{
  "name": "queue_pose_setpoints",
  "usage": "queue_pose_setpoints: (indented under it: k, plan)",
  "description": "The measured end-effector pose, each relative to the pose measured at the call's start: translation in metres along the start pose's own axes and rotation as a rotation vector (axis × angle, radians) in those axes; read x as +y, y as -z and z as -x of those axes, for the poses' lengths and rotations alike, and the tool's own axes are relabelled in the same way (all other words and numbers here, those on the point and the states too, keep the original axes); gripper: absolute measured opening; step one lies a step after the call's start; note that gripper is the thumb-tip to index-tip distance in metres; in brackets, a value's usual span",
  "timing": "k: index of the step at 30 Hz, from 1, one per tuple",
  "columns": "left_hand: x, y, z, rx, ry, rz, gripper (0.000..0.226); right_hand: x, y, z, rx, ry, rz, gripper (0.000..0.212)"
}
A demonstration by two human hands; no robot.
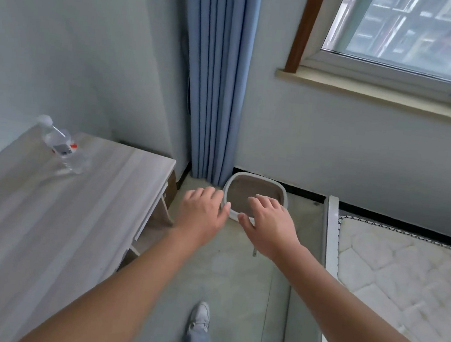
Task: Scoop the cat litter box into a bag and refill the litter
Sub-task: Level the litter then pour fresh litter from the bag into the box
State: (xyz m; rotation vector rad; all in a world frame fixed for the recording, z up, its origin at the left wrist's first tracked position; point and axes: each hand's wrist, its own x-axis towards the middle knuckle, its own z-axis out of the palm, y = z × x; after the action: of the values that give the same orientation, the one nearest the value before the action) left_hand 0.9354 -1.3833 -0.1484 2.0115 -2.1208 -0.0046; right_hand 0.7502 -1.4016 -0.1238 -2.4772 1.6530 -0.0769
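A white litter box (pixel 256 178) with brownish litter inside stands on the floor in the corner, below the blue curtain. Both my arms are stretched out toward it. My left hand (pixel 202 212) hovers in front of the box's left side, fingers relaxed and empty. My right hand (pixel 267 221) hangs over the box's near rim, fingers spread and holding nothing. The hands hide the box's front edge. A small grey object (pixel 254 252), maybe a scoop handle, shows on the floor below my right wrist.
A light wooden desk (pixel 50 209) with a clear plastic bottle (pixel 61 145) fills the left. A bare quilted mattress (pixel 401 276) on a white bed frame lies at right. A narrow floor strip runs between them. My white shoe (pixel 200 316) is below.
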Motion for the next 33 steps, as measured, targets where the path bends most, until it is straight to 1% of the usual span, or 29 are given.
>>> queue_pose_setpoints:
  k: [4,7,12,14,21,26,30,33]
  plan:
    - [0.002,-0.013,-0.046,-0.046,-0.048,-0.021,0.055,0.018,0.005,-0.035,0.006,-0.063,-0.008,0.053]
    - [0.007,-0.022,-0.073,-0.053,-0.037,-0.04,0.053,0.035,0.001,-0.056,0.01,-0.083,-0.013,0.049]
    - [0.013,-0.038,-0.101,-0.047,-0.012,-0.061,0.049,0.064,-0.007,-0.084,-0.04,-0.07,-0.023,0.047]
    - [0.016,-0.044,-0.111,-0.042,0.002,-0.076,0.046,0.075,-0.011,-0.095,-0.031,-0.068,-0.042,0.046]
    - [0.022,-0.067,-0.138,-0.05,0.001,-0.096,0.048,0.099,-0.034,-0.131,-0.074,-0.063,-0.098,0.045]
    - [0.013,-0.078,-0.156,-0.092,0.004,-0.108,0.048,0.11,-0.044,-0.148,-0.1,-0.097,-0.12,0.044]
    - [-0.002,-0.088,-0.174,-0.125,-0.034,-0.095,0.051,0.117,-0.048,-0.163,-0.096,-0.156,-0.104,0.044]
    - [-0.013,-0.098,-0.19,-0.115,-0.08,-0.084,0.049,0.116,-0.058,-0.174,-0.089,-0.19,-0.104,0.045]
